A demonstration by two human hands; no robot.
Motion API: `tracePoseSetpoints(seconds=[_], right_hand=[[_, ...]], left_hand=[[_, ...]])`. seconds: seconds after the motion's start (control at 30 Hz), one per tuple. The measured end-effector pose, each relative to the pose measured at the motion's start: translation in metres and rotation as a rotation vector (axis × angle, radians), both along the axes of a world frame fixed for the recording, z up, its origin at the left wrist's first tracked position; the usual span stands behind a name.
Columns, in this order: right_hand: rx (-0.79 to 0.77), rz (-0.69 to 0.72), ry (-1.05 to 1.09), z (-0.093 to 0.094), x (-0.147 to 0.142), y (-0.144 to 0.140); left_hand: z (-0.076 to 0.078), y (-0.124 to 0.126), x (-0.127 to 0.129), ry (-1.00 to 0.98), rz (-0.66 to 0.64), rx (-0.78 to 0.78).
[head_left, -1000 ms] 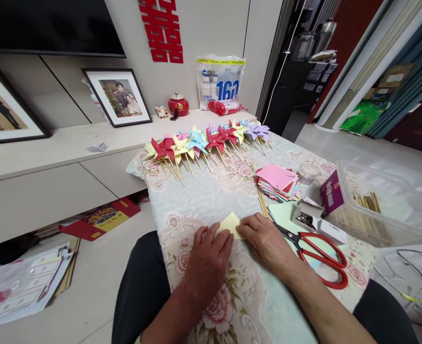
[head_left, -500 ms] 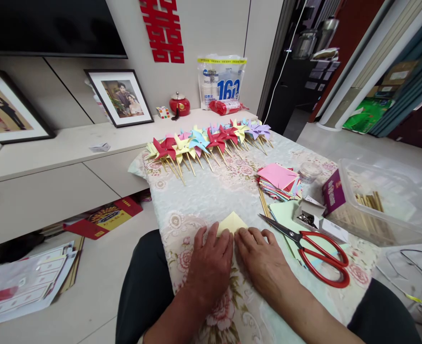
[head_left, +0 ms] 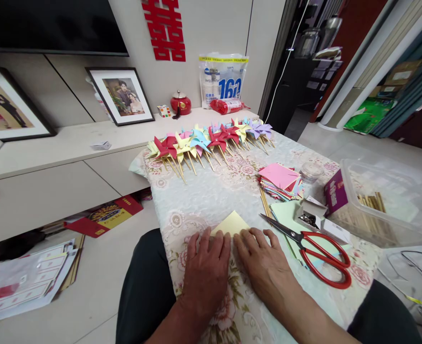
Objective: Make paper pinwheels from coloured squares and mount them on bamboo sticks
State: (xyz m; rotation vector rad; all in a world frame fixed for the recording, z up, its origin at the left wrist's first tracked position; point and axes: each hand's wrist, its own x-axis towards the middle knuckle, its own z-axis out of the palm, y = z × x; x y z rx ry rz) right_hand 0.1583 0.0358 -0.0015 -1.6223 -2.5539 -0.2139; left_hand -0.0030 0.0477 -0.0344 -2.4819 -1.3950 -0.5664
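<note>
A pale yellow folded paper (head_left: 231, 223) lies on the flowered tablecloth (head_left: 214, 196) in front of me. My left hand (head_left: 204, 267) presses flat on its near left part, fingers spread a little. My right hand (head_left: 263, 260) lies flat beside it, fingertips on the paper's near right edge. Both hands cover the paper's lower half. Red-handled scissors (head_left: 318, 251) lie just right of my right hand, blades pointing left.
A row of coloured paper pinwheels (head_left: 211, 138) on sticks lies at the table's far edge. A stack of coloured paper squares (head_left: 279, 180), a small box of pins (head_left: 309, 215), a purple box (head_left: 334, 193) and a clear plastic tub (head_left: 386, 205) with sticks sit to the right.
My right hand drew back from on top of the paper to beside my left hand. The paper went from a skewed fold to a flatter shape with both hands pressing its near edge.
</note>
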Motion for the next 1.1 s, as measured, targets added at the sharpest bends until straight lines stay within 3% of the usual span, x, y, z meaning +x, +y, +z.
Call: tracePoseSetpoints(seconds=[0.47,0.77,0.93,1.1], right_hand=[[-0.043,0.0,0.013,0.006,0.002,0.005],[0.043,0.003,0.128,-0.004,0.02,0.017],[-0.001,0.014,0.131,-0.006,0.024,0.019],[-0.038,-0.027,0.227,-0.011,0.026,0.021]], left_hand=[[-0.002,-0.006,0.004,0.081,0.133,0.029],[-0.005,-0.011,0.001,0.036,0.18,0.012],[-0.007,-0.019,0.01,-0.003,0.246,0.035],[-0.013,-0.024,0.02,-0.086,0.071,0.089]])
